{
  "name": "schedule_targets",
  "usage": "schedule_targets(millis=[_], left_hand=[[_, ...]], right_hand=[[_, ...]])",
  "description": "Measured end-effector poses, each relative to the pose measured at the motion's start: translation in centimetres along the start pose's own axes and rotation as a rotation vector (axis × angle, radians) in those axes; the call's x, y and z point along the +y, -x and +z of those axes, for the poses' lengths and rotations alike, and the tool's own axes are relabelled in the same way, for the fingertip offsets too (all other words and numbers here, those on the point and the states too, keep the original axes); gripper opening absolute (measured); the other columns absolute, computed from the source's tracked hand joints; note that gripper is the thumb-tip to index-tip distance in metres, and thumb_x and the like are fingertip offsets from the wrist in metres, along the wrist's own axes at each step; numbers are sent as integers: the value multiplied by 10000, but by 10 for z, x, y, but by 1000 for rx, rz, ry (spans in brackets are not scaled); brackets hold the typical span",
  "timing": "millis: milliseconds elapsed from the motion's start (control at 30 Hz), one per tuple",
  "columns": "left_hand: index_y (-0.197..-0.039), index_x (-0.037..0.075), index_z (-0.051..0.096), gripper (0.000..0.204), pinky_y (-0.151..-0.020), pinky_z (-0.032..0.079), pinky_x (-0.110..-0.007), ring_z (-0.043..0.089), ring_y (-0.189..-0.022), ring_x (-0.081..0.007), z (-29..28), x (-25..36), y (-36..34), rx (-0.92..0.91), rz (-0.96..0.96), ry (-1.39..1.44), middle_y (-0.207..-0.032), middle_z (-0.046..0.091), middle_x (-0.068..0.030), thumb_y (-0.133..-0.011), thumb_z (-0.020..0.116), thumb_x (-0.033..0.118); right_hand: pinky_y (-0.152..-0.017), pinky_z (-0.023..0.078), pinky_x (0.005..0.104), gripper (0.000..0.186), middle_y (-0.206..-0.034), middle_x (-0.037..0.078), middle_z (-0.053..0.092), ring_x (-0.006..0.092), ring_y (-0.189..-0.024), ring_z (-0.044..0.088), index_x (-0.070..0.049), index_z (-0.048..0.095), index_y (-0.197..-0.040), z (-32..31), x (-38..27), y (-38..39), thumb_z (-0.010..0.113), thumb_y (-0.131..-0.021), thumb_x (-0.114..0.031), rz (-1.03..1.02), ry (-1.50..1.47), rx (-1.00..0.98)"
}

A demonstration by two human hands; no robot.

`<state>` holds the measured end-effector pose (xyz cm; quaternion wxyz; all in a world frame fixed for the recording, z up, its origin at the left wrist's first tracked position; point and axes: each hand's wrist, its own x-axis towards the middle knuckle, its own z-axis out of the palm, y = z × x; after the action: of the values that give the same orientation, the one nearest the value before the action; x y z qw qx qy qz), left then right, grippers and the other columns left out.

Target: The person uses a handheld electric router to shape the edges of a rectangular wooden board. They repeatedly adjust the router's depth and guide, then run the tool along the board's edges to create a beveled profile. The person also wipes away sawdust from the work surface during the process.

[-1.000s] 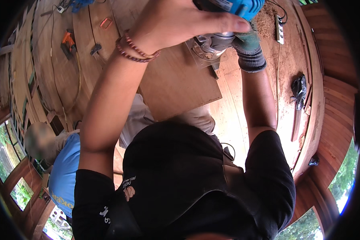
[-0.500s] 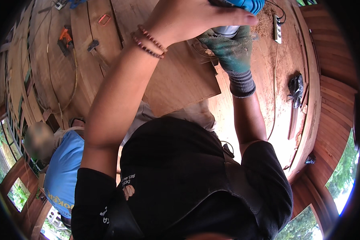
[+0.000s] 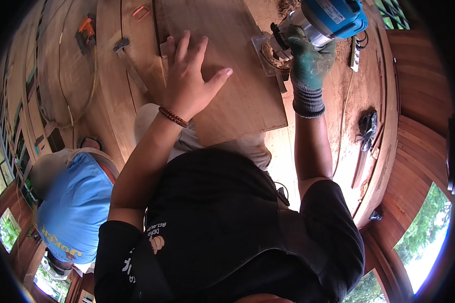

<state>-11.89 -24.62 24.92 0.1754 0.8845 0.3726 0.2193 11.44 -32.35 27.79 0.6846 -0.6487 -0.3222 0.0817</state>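
A blue and silver trim router with a clear base plate sits tilted at the right edge of a flat plywood board lying over my legs. My right hand, in a green and grey glove, is wrapped round the router's metal body. My bare left hand is on or just above the board's left part, fingers spread and holding nothing, a beaded bracelet at the wrist.
On the plank floor are an orange tool, a hammer, an orange clip and cords. A power strip and black bag lie right. A person in blue bends at lower left.
My left hand has left the router and moved down-left over the board, fingers spreading. The router now shows more fully at upper right in my gloved hand. The person in blue has shifted.
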Motion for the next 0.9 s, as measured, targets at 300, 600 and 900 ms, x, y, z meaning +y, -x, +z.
schedule_targets(millis=[300, 600, 900], left_hand=[[-1464, 48, 564, 778, -1187, 339, -586, 277, -1500, -538, 1, -7, -1, 22, 38, 51, -1586, 402, -290, -841, 854, 412], [-1451, 48, 567, 763, -1191, 327, -587, 299, -1484, -552, 1, -5, -4, -1, 41, 30, -1591, 391, -293, -846, 842, 424], [-1504, 106, 452, 781, -1188, 328, -627, 384, -1449, -515, -3, 13, -24, -133, 18, -123, -1542, 424, -304, -875, 756, 453]], right_hand=[[-715, 575, 281, 462, -1001, 77, 701, 159, -837, 688, -23, 580, -1245, 19, -5, -11, 777, -829, 18, 99, -603, -367], [-752, 570, 287, 479, -1013, 64, 706, 150, -861, 690, -55, 588, -1228, 29, -6, -20, 802, -803, -1, -156, 67, -119], [-706, 581, 290, 436, -980, 75, 713, 161, -816, 699, -29, 591, -1221, 30, 15, -26, 760, -829, 56, -55, -94, -120]])
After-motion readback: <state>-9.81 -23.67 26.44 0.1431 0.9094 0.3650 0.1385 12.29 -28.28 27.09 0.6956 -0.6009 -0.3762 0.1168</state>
